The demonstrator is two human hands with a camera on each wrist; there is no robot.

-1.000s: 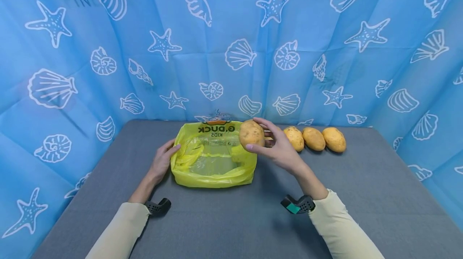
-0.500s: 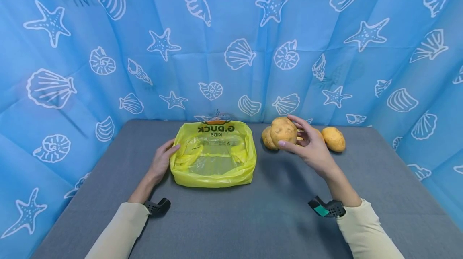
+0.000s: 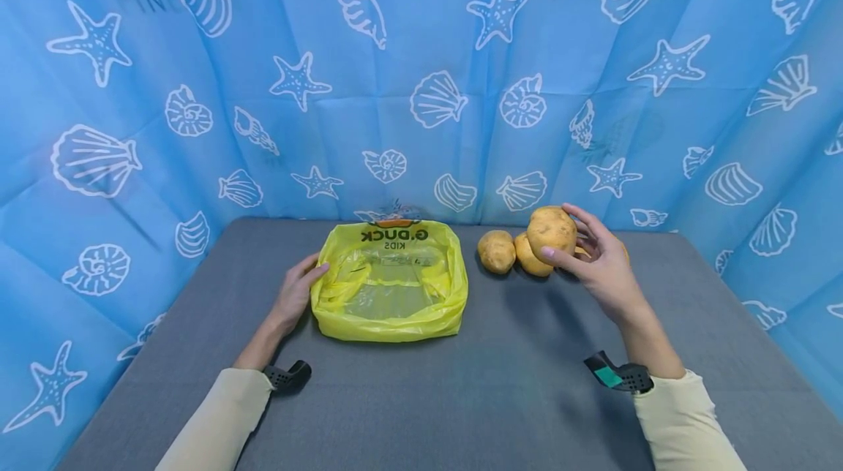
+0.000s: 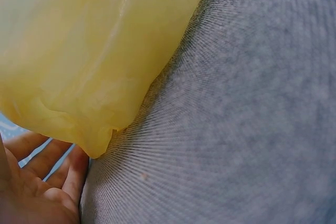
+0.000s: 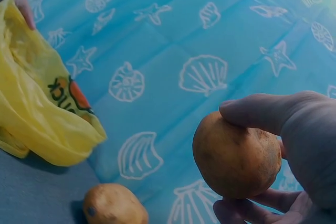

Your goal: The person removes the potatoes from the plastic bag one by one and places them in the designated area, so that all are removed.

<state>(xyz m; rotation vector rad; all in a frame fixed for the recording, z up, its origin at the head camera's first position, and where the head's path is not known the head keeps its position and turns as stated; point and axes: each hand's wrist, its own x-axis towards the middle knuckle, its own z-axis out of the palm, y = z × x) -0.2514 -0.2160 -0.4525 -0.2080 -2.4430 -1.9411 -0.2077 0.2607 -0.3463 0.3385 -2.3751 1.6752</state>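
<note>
In the head view my right hand (image 3: pixel 602 270) holds a potato (image 3: pixel 552 231) above the table, thumb on the near side and fingers behind. The right wrist view shows that potato (image 5: pixel 236 156) pinched between thumb and fingertips. Below and behind it, several potatoes (image 3: pixel 497 251) lie in a row, some partly covered by the hand. A yellow plastic bag (image 3: pixel 388 328) stands with its mouth spread wide, dark lettering on its back wall. At its left side rests my left hand (image 3: pixel 293 295), thumb by the rim; its fingers (image 4: pixel 44 158) look loosely extended in the left wrist view.
A grey cloth covers the table (image 3: pixel 421 405). Behind and at both sides hangs a blue curtain (image 3: pixel 369 120) printed with white shells and starfish. A dark camera band is on each wrist.
My right hand has moved rightward with the potato, from over the bag's right edge to above the potato row, uncovering the leftmost potatoes. The left hand and the bag stay put.
</note>
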